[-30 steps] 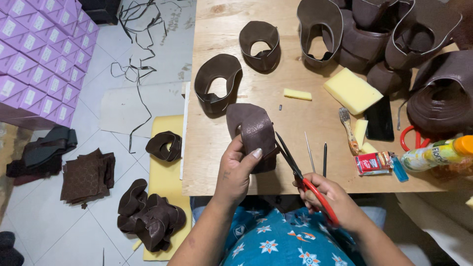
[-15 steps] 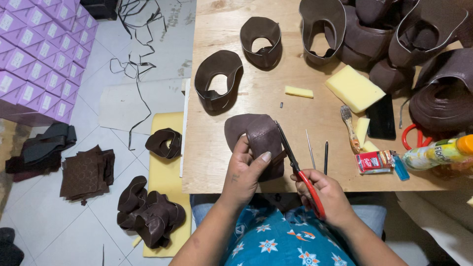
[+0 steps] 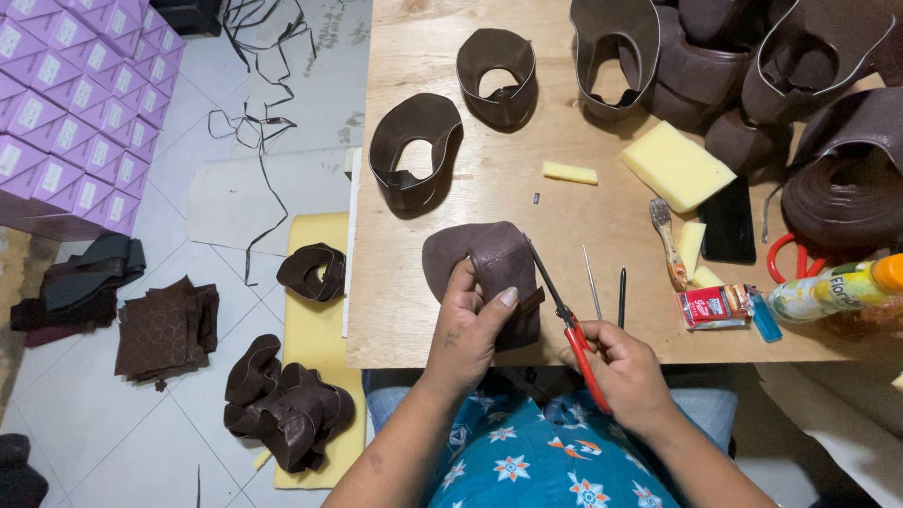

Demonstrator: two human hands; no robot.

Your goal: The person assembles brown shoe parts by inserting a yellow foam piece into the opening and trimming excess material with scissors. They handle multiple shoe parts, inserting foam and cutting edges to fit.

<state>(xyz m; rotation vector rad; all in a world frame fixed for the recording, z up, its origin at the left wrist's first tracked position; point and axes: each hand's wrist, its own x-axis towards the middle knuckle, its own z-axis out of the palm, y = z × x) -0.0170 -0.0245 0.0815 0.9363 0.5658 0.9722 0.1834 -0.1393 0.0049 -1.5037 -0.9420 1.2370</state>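
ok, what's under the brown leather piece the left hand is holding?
Under the brown leather piece the bare wooden table shows around its edges. The left hand covers its lower part, so anything beneath there is hidden.

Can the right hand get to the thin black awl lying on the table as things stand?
Probably not at once: the right hand has its grip on the red-handled scissors. The thin black awl lies uncovered on the wooden table, just above it.
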